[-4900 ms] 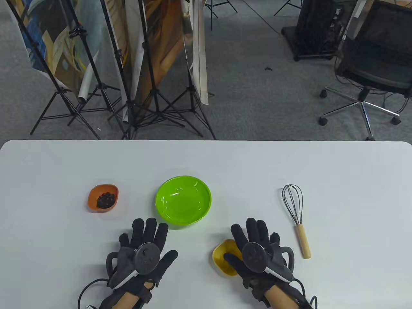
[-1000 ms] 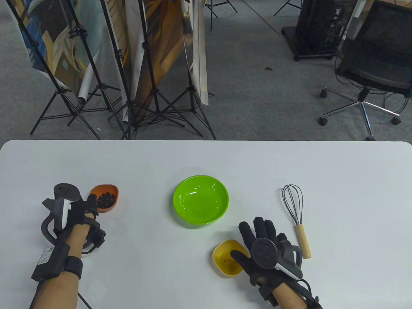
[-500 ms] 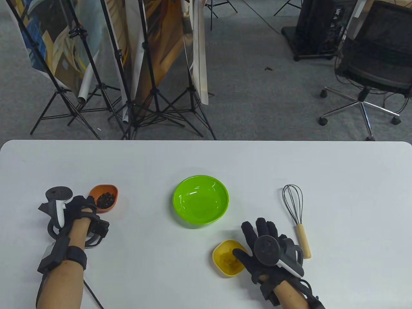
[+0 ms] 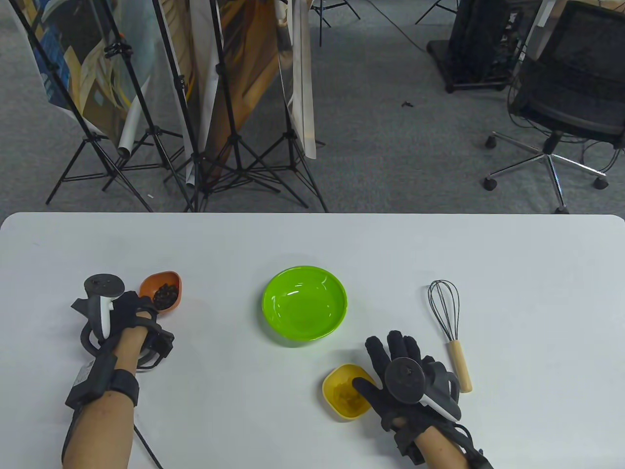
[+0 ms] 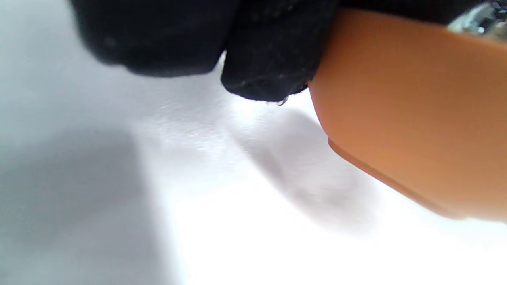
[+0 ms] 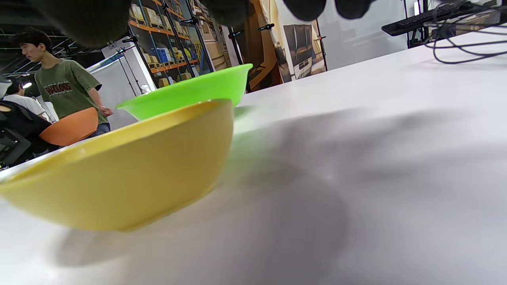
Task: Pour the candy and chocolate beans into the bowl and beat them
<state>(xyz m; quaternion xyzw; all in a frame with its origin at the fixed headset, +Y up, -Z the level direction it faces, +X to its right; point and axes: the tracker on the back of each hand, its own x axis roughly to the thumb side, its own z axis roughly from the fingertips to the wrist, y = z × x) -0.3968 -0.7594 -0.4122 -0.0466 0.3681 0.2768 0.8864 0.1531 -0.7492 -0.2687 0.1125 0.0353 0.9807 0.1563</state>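
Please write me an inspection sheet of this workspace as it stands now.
Surface: white table, dry.
Job's things: green bowl empty; orange dish of chocolate beans tilted; yellow dish of candy; whisk lying flat.
Clutter: nothing seen.
Grips: left hand holds orange dish; right hand flat, thumb over yellow dish's rim.
Cables: glove lead near left forearm.
Surroundings: tripods, office chair, a person in the right wrist view.

— Support surface? 
— White table (image 4: 312, 239), rounded far corners.

— Items resting on it? 
— Green bowl (image 4: 305, 303), centre. Yellow dish (image 4: 342, 393), near edge, just right of centre. Whisk (image 4: 449, 330) with wooden handle, right, wire head pointing away.

— And the orange dish (image 4: 163, 290)? 
— Left side; tilted, its underside off the table in the left wrist view.
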